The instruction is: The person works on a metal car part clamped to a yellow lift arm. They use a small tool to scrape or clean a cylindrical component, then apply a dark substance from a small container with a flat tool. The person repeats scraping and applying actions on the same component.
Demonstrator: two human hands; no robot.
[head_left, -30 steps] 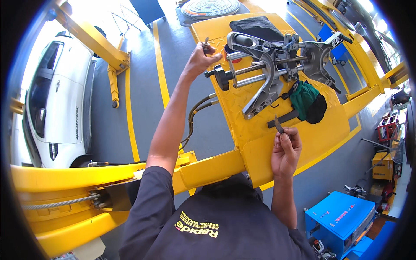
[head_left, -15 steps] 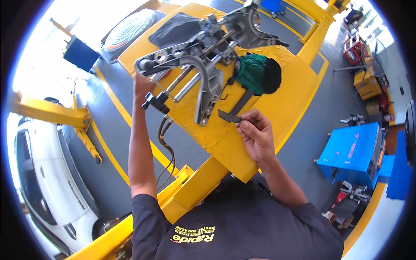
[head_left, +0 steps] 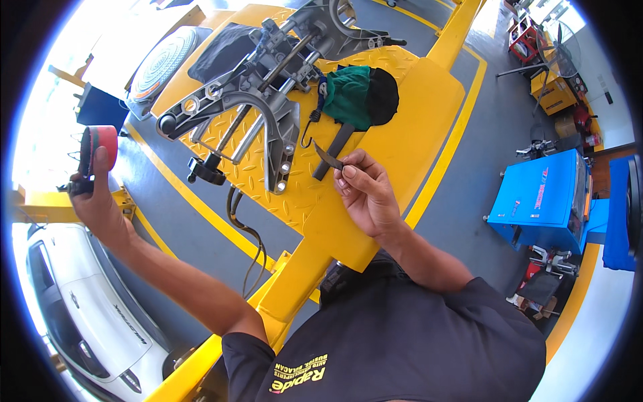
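My left hand (head_left: 100,201) is raised at the far left, its fingers closed round a red and black ring-shaped roll (head_left: 106,149), apart from everything else. Between thumb and fingers of my right hand (head_left: 367,191) is pinched a thin dark strip (head_left: 327,158) with a pointed tip, held over the yellow platform (head_left: 415,127). A grey metal wheel clamp (head_left: 271,127) with a threaded rod and a black knob lies left of that hand. Just beyond the strip is a green and black cloth bundle (head_left: 355,97), with a dark flat bar (head_left: 333,151) sticking out from it.
A black cloth (head_left: 218,57) and a round ribbed turntable plate (head_left: 164,63) sit beyond the clamp. Hoses (head_left: 244,231) hang off the platform's near edge. A white car (head_left: 87,308) stands at left, a blue cabinet (head_left: 536,197) at right.
My left hand has come out from behind the clamp and swung left, now showing the red and black roll. My right hand still pinches the strip, whose tip has turned upward.
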